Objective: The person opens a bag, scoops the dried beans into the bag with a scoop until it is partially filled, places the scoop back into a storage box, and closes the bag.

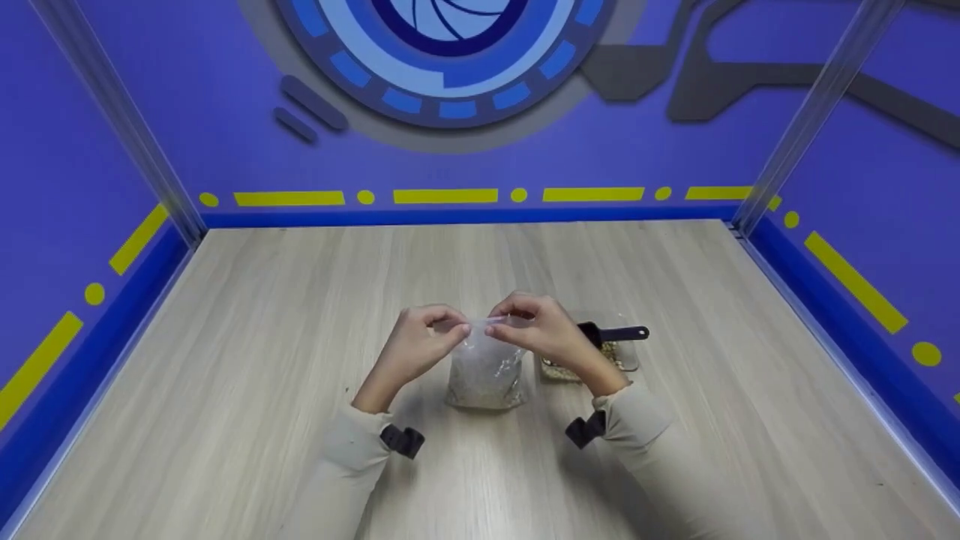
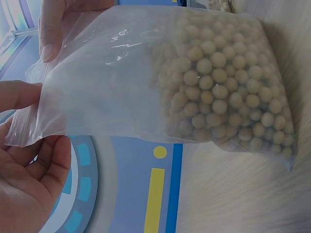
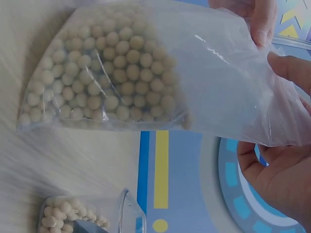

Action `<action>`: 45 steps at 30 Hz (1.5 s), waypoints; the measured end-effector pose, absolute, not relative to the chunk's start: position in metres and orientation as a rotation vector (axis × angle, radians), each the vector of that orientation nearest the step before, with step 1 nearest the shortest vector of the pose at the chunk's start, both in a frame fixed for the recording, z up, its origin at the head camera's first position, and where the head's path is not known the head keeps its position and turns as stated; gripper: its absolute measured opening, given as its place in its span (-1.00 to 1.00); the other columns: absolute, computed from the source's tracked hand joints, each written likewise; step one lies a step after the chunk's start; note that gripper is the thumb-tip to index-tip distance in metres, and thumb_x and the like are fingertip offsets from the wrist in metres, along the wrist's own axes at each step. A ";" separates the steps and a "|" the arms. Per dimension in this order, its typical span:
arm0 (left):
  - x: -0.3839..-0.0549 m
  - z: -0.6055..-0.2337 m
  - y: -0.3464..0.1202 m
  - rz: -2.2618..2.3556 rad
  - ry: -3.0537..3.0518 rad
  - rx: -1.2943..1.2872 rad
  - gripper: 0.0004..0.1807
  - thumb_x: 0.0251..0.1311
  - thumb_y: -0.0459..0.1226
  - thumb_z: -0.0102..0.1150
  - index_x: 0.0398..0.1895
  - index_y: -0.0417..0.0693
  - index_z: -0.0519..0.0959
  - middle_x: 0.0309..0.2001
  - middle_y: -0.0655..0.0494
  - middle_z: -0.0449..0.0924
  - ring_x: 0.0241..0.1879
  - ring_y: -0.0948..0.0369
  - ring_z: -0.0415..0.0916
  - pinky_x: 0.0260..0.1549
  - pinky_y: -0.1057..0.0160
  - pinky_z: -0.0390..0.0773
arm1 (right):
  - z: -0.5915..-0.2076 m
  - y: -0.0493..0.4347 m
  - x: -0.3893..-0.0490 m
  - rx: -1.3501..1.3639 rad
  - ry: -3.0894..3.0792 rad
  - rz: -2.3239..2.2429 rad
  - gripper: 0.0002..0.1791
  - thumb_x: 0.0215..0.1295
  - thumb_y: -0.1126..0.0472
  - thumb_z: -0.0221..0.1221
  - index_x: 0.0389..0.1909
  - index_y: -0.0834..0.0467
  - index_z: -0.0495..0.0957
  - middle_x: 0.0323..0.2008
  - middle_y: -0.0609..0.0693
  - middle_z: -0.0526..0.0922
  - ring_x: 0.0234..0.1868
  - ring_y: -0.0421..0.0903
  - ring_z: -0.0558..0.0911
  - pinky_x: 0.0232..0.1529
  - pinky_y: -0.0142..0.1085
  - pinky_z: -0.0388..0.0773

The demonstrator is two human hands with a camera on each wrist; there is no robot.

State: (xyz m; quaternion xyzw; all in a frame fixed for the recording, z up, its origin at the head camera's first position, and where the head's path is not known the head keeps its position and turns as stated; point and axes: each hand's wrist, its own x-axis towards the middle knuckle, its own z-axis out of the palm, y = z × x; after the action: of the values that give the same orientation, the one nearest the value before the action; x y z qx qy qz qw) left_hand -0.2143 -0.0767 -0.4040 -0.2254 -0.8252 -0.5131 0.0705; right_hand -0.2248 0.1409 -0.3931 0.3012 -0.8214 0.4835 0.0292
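Note:
A clear zip bag (image 1: 485,375) stands upright on the table, its lower part filled with round beige balls (image 2: 218,82) that look like dried beans. My left hand (image 1: 416,345) pinches the left part of the bag's top edge between thumb and fingers. At the right part of that edge, my right hand (image 1: 551,330) pinches the plastic too, a short way from the left fingertips. The zip strip (image 2: 41,92) runs between the fingers in the left wrist view. Whether the strip is sealed along its full length, I cannot tell.
Behind my right wrist sits a clear plastic container (image 3: 130,213) with more of the beige balls in it. A black scoop (image 1: 626,334) lies in it, handle pointing right. Blue panels (image 1: 450,169) wall the wooden table (image 1: 300,300) at the back and sides.

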 end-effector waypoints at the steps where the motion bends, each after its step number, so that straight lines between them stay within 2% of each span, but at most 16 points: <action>1: -0.214 -0.404 -0.077 -1.546 -2.482 -0.678 -0.94 0.16 -0.34 0.24 -0.37 -0.11 0.69 -0.34 0.06 0.72 -0.24 0.14 0.64 -0.10 0.06 0.57 | -0.393 0.141 -0.225 0.929 -2.537 1.489 -0.83 0.18 0.23 0.30 -0.28 0.26 0.67 -0.31 0.10 0.67 -0.32 -0.20 0.52 -0.25 -0.42 0.49; 6: -0.215 -0.403 -0.076 -1.557 -2.480 -0.687 -0.94 0.16 -0.34 0.24 -0.37 -0.12 0.69 -0.35 0.06 0.72 -0.24 0.14 0.64 -0.10 0.06 0.58 | -0.392 0.140 -0.226 0.933 -2.555 1.469 -0.85 0.17 0.23 0.30 -0.30 0.24 0.68 -0.32 0.08 0.66 -0.35 -0.17 0.50 -0.31 -0.43 0.46; 14: -0.214 -0.403 -0.076 -1.547 -2.478 -0.702 -0.94 0.16 -0.34 0.24 -0.37 -0.12 0.69 -0.37 0.06 0.72 -0.29 0.15 0.65 -0.15 0.07 0.60 | -0.391 0.137 -0.225 0.986 -2.537 1.425 -0.88 0.23 0.24 0.26 -0.39 0.24 0.67 -0.37 0.07 0.64 -0.36 -0.19 0.49 -0.30 -0.42 0.46; 20: -0.213 -0.403 -0.076 -1.519 -2.486 -0.704 -0.93 0.16 -0.33 0.24 -0.37 -0.12 0.69 -0.36 0.06 0.72 -0.29 0.15 0.67 -0.16 0.09 0.61 | -0.391 0.136 -0.223 1.018 -2.505 1.374 -0.89 0.24 0.27 0.25 -0.43 0.23 0.66 -0.37 0.05 0.63 -0.31 -0.20 0.52 -0.23 -0.39 0.51; 26: -0.212 -0.401 -0.076 -1.485 -2.465 -0.736 -0.94 0.15 -0.35 0.25 -0.37 -0.14 0.69 -0.36 0.04 0.72 -0.29 0.14 0.66 -0.18 0.08 0.61 | -0.392 0.138 -0.224 1.036 -2.501 1.408 -0.86 0.25 0.24 0.24 -0.38 0.25 0.67 -0.34 0.08 0.65 -0.28 -0.18 0.54 -0.19 -0.39 0.54; 33: -0.212 -0.402 -0.076 -1.469 -2.462 -0.738 -0.93 0.16 -0.34 0.25 -0.36 -0.14 0.69 -0.36 0.04 0.72 -0.29 0.14 0.65 -0.19 0.09 0.60 | -0.391 0.141 -0.226 1.039 -2.544 1.373 -0.84 0.21 0.18 0.28 -0.33 0.22 0.68 -0.31 0.04 0.65 -0.29 -0.20 0.54 -0.24 -0.42 0.50; 38: -0.213 -0.402 -0.075 -1.460 -2.483 -0.726 -0.92 0.16 -0.33 0.24 -0.35 -0.14 0.69 -0.35 0.05 0.72 -0.29 0.14 0.64 -0.18 0.09 0.60 | -0.391 0.139 -0.226 1.048 -2.521 1.399 -0.86 0.23 0.21 0.26 -0.34 0.22 0.68 -0.32 0.05 0.66 -0.26 -0.18 0.58 -0.17 -0.37 0.55; 45: -0.213 -0.403 -0.073 -1.430 -2.465 -0.748 -0.94 0.15 -0.34 0.25 -0.39 -0.13 0.70 -0.39 0.08 0.71 -0.33 0.18 0.62 -0.20 0.13 0.59 | -0.395 0.137 -0.226 1.054 -2.441 1.372 -0.85 0.25 0.21 0.24 -0.41 0.20 0.68 -0.40 0.03 0.64 -0.30 -0.16 0.50 -0.21 -0.36 0.46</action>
State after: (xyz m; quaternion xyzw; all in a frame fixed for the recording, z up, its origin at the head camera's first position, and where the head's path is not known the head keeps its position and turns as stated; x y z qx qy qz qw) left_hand -0.2133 -0.0733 -0.4025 -0.2527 -0.8327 -0.4829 0.0975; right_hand -0.2260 0.1371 -0.3949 0.3514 -0.8136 0.4572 0.0745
